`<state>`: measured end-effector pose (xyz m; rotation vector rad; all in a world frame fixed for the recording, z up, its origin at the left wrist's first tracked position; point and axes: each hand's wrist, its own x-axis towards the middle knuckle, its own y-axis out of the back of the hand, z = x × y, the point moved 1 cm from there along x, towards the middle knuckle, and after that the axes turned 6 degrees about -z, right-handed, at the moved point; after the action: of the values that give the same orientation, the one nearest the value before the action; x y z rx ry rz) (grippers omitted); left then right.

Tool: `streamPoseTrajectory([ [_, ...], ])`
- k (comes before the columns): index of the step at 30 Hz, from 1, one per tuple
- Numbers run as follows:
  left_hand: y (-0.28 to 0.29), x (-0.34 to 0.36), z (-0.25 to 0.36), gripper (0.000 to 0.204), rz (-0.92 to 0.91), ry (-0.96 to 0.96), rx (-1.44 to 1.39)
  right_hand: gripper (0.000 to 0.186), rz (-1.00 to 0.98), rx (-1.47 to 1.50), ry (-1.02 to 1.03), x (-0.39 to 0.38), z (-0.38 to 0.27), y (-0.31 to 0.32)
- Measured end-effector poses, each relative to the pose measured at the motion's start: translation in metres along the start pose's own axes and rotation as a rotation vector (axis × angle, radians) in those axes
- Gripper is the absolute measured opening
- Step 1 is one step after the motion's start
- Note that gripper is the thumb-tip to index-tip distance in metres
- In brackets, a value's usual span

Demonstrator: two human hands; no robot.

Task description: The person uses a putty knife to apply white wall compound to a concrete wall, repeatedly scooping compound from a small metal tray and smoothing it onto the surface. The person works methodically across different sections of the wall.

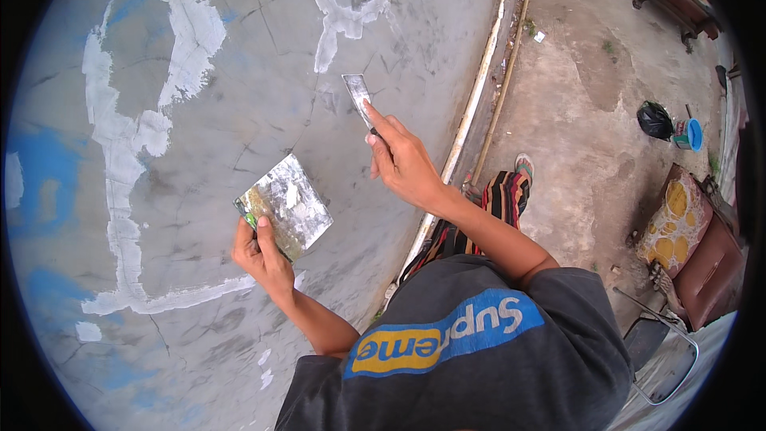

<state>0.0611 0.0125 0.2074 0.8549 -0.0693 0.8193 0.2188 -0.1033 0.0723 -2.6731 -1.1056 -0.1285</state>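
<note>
Seen from above, a person in a dark T-shirt stands at a grey wall that fills the left and middle of the frame, a tool in each bare hand. The right hand, at centre, is closed around the handle of a putty knife, index finger stretched along its flat metal blade, which is narrow, straight-ended and smeared with white. The left hand, lower and further left, pinches the corner of a flat, four-sided plate, thumb on the face; that face is crusted with whitish paste, with dull yellow stains and a touch of green near the thumb. The step in hand appears to be patching cracks with filler, at a pause between loading the blade and spreading. Whether the blade touches the wall cannot be told. The next stroke would likely call for a low blade angle and even pressure along the thin dark crack below the upper-middle patch. The wall looks smooth but scuffed and hairline-cracked, with cloudy blue paint at far left; the long white patch at left is chalky, matte and ragged-edged, branching like a river.
</note>
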Motion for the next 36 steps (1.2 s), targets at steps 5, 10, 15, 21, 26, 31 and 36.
streamPoseTrajectory([
  [5,-0.003,0.000,0.002,0.019,0.029,0.039,0.034,0.050,-0.011,0.249,-0.069,0.020,-0.007,-0.032],
  [10,-0.003,-0.008,0.001,0.018,0.084,0.095,0.004,0.052,-0.091,0.056,-0.008,0.009,0.013,-0.042],
  [15,-0.005,-0.009,-0.006,0.017,0.112,0.088,-0.020,0.051,-0.122,0.300,-0.242,0.021,-0.004,0.019],
  [21,-0.001,-0.007,-0.012,0.019,0.093,0.110,-0.020,0.050,-0.177,0.266,-0.251,0.050,-0.006,0.012],
  [26,0.000,-0.011,-0.023,0.019,0.120,0.114,-0.064,0.052,0.073,0.306,0.017,0.038,-0.015,-0.009],
  [31,0.002,-0.010,-0.023,0.018,0.079,0.112,-0.044,0.056,0.115,0.131,0.099,0.065,0.013,-0.050],
  [36,0.007,-0.012,-0.036,0.017,0.038,0.118,-0.075,0.058,0.013,0.186,0.079,0.052,0.007,-0.059],
])
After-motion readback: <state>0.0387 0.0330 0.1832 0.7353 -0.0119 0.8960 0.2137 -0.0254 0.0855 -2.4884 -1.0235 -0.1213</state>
